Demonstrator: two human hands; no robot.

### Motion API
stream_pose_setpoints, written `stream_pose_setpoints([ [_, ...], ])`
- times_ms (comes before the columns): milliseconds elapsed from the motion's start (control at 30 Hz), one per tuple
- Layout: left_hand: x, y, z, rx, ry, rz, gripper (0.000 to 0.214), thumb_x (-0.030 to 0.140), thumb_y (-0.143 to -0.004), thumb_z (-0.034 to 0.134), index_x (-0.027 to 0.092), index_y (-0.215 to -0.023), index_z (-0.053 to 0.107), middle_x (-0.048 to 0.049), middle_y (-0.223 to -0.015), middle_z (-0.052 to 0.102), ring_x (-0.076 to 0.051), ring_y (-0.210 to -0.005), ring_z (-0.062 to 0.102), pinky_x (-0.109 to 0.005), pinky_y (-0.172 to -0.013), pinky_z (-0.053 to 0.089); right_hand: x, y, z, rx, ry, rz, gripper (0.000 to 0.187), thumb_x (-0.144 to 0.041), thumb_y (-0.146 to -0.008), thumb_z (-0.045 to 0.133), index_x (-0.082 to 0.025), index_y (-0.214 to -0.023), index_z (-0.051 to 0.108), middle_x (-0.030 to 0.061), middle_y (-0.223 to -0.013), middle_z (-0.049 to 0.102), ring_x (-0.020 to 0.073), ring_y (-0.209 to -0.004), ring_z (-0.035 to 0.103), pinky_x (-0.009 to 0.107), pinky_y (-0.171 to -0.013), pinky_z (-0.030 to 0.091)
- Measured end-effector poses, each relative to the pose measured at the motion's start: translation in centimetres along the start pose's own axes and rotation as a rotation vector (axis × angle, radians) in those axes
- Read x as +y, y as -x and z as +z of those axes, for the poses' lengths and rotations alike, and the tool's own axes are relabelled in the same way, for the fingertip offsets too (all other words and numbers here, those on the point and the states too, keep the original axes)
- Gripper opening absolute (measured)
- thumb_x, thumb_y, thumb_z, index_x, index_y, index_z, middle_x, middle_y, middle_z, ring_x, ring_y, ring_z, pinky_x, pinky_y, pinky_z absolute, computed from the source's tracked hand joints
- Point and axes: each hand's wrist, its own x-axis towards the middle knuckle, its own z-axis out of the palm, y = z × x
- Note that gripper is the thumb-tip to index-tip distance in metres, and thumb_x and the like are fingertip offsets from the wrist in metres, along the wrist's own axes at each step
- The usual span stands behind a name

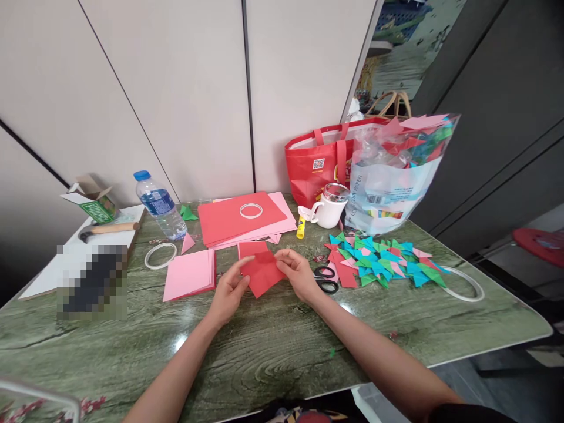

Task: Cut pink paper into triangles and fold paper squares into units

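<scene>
Between my two hands is a red paper square (264, 279), held a little above the table with one corner pointing toward me. My left hand (229, 291) pinches its left edge between thumb and fingers. On the other side, my right hand (297, 273) grips the right corner. Just behind the square lies a small red paper stack (251, 249), partly hidden by it. To the left of my left hand sits a stack of pink squares (188, 274) with red sheets under it. Black-handled scissors (326, 279) lie by my right hand, their blades hidden.
A heap of folded paper pieces (383, 261) and a white ring (465, 285) lie right. Large red sheets (240, 220), a yellow glue stick (301, 227), a white mug (330, 207) and a plastic bag (383, 194) stand behind. Left are a bottle (161, 205) and a hammer (108, 230).
</scene>
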Motion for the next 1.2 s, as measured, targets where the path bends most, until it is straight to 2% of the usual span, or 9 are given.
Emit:
stream_pose_setpoints([
  [133, -0.2, -0.2, -0.5, -0.028, -0.072, 0.013, 0.033, 0.034, -0.08, 0.053, 0.022, -0.11, 0.061, -0.0073, -0.114, 0.059, -0.021, -0.099, 0.056, -0.031, -0.082, 0.047, 0.0, -0.2, -0.2, 0.066, -0.071, 0.03, 0.028, -0.035, -0.065, 0.065, -0.021, -0.087, 0.054, -0.0002, -0.071, 0.064, 0.0153, -0.062, 0.058, 0.026, -0.058, 0.044],
  [300, 0.4, -0.3, -0.5, -0.108, -0.322, 0.127, 0.029, 0.022, -0.08, 0.049, 0.021, -0.103, 0.067, -0.0078, -0.101, 0.062, -0.02, -0.103, 0.053, -0.035, -0.094, 0.037, 0.3, -0.3, -0.4, 0.108, 0.047, -0.043, 0.013, -0.03, -0.068, 0.061, -0.018, -0.071, 0.067, 0.0028, -0.079, 0.067, 0.0176, -0.075, 0.059, 0.03, -0.071, 0.045],
  [400, 0.4, -0.4, -0.4, -0.146, -0.362, 0.148, 0.03, 0.02, -0.078, 0.052, 0.024, -0.105, 0.066, -0.0069, -0.099, 0.062, -0.02, -0.1, 0.054, -0.036, -0.093, 0.037, 0.0, -0.2, -0.5, 0.065, 0.054, -0.04, 0.017, -0.027, -0.069, 0.06, -0.02, -0.081, 0.07, 0.0034, -0.086, 0.068, 0.0193, -0.084, 0.059, 0.033, -0.078, 0.045],
  [600, 0.0, -0.4, -0.6, -0.183, -0.347, 0.205, 0.025, 0.025, -0.073, 0.063, 0.026, -0.097, 0.069, -0.0076, -0.104, 0.062, -0.024, -0.105, 0.052, -0.038, -0.095, 0.037, -0.5, 0.2, -0.5, -0.09, 0.125, -0.15, 0.029, -0.023, -0.068, 0.065, -0.022, -0.097, 0.068, 0.0037, -0.107, 0.062, 0.0194, -0.103, 0.053, 0.034, -0.091, 0.04],
  [767, 0.2, -0.3, -0.6, -0.223, -0.395, 0.25, 0.021, 0.022, -0.076, 0.06, 0.026, -0.094, 0.07, -0.0078, -0.113, 0.059, -0.023, -0.107, 0.052, -0.038, -0.093, 0.038, 0.2, 0.2, -0.6, -0.094, 0.119, -0.094, 0.027, -0.027, -0.069, 0.066, -0.022, -0.095, 0.069, 0.0046, -0.101, 0.067, 0.0208, -0.099, 0.058, 0.036, -0.089, 0.043],
  [900, 0.2, -0.4, -0.6, -0.191, -0.38, 0.253, 0.017, 0.024, -0.075, 0.061, 0.024, -0.089, 0.072, -0.0082, -0.111, 0.061, -0.023, -0.106, 0.053, -0.037, -0.091, 0.04, 0.3, 0.2, -0.7, -0.098, 0.136, -0.061, 0.022, -0.029, -0.07, 0.065, -0.023, -0.091, 0.07, 0.0043, -0.097, 0.069, 0.0208, -0.095, 0.061, 0.037, -0.088, 0.044],
  [1000, 0.3, -0.4, -0.4, -0.096, -0.333, 0.221, 0.015, 0.026, -0.071, 0.065, 0.022, -0.083, 0.072, -0.0079, -0.107, 0.063, -0.023, -0.102, 0.056, -0.037, -0.09, 0.042, 0.0, 0.3, -0.6, -0.136, 0.138, -0.053, 0.028, -0.03, -0.068, 0.067, -0.023, -0.096, 0.068, 0.0036, -0.103, 0.067, 0.0204, -0.098, 0.059, 0.034, -0.086, 0.044],
  [1100, 0.5, -0.3, -0.2, 0.018, -0.199, 0.125, 0.034, 0.029, -0.065, 0.07, 0.021, -0.098, 0.067, -0.0074, -0.113, 0.062, -0.025, -0.107, 0.054, -0.038, -0.093, 0.041, -0.2, 0.6, -0.3, -0.192, 0.132, -0.013, 0.042, -0.031, -0.06, 0.074, -0.023, -0.1, 0.065, 0.003, -0.105, 0.065, 0.0203, -0.093, 0.06, 0.031, -0.078, 0.047],
  [1200, 0.8, -0.4, 0.0, 0.068, -0.036, -0.002, 0.069, 0.029, -0.061, 0.073, 0.02, -0.124, 0.048, -0.0098, -0.125, 0.055, -0.026, -0.112, 0.052, -0.039, -0.093, 0.042, -0.1, 0.8, 0.1, -0.208, 0.157, -0.001, 0.054, -0.031, -0.052, 0.079, -0.021, -0.102, 0.062, 0.003, -0.101, 0.064, 0.0195, -0.085, 0.06, 0.029, -0.071, 0.048],
])
